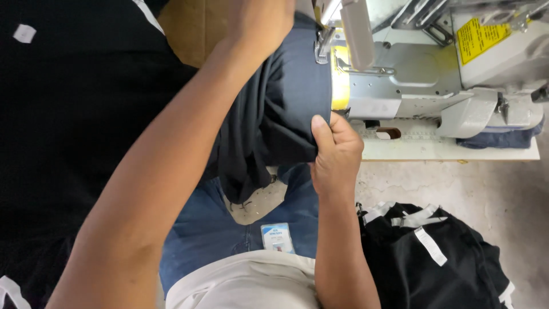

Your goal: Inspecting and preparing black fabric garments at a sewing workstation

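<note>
Beside right hand [337,151], yellow rectangular label [482,38] on machine [434,86]

Bare forearms, no sleeves reaching the wrists. Blue jeans [211,229] and a pale cream shirt [251,283]. A small badge [277,237] hangs at the waist

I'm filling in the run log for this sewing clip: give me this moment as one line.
right hand: pinches dark fabric edge | left hand: on fabric top | fabric wrapped on sewing machine arm | black garment pile on floor
</note>
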